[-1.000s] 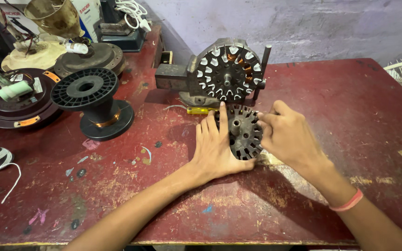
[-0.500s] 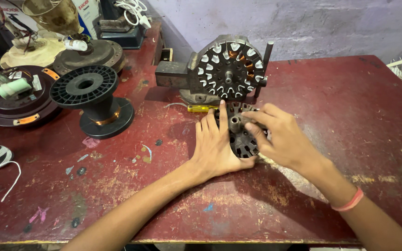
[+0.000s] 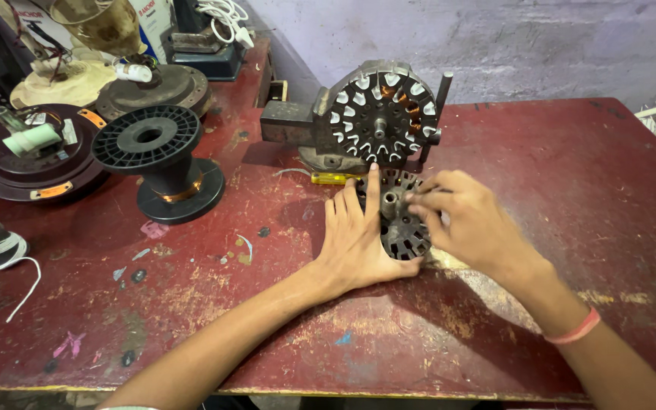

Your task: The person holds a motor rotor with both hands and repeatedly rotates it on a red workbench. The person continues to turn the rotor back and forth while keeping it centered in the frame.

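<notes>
Fingers of the left hand (image 3: 358, 243) lay flat and spread against the near side of a slotted metal stator core (image 3: 400, 220), the palm on the red table (image 3: 540, 175), pressing rather than gripping. From the other side, the right hand (image 3: 468, 224) curled its fingertips over the core's upper rim, pinching near the hub; how tightly it closed could not be told. The core lay on the table between both hands. Just beyond the grip stood a second, partly wound stator (image 3: 380, 118) clamped upright in a vise, with a yellow-handled tool (image 3: 333, 178) lying at its foot. Well off to the left of the grip stood a black wire spool (image 3: 153, 152).

The slotted edges looked sharp; a slip of the flat hand could probably scrape fingers, and loose pressure might let the core skid toward the vise.
</notes>
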